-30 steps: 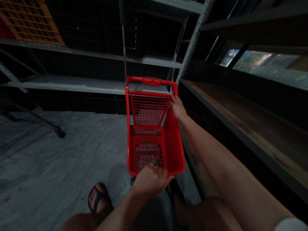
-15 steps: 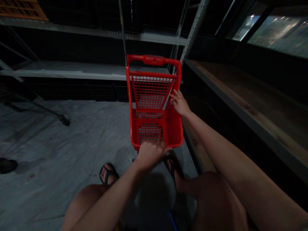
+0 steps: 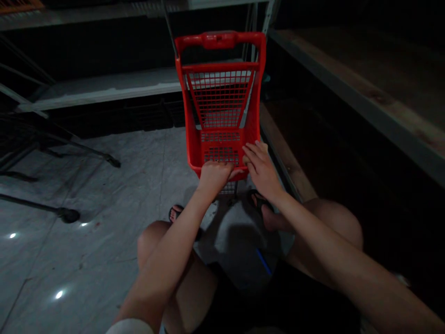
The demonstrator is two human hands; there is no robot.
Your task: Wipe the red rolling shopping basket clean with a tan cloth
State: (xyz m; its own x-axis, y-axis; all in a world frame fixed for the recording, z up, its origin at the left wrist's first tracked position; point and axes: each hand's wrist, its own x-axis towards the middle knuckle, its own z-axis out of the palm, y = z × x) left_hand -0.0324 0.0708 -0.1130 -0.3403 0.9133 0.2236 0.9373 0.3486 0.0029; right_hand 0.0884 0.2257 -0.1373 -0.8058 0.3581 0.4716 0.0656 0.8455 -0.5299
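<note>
A small red plastic shopping cart (image 3: 220, 99) stands on the floor in front of me, its handle bar at the far end and its mesh basket facing me. My left hand (image 3: 214, 176) is closed over the near rim of the basket. My right hand (image 3: 260, 167) rests on the near right corner of the basket with its fingers stretched out along the rim. My knees and sandalled feet show below the cart.
A pale marble floor (image 3: 104, 222) lies to the left. Metal shelving (image 3: 100, 88) runs along the back with dark crates beneath it. A long wooden shelf (image 3: 365, 97) stands close on the right. Dark stand legs (image 3: 62, 213) reach in from the left.
My right hand came down from the cart's upper right frame to the near right corner of the basket. The view dropped lower and the cart now sits higher in the picture.
</note>
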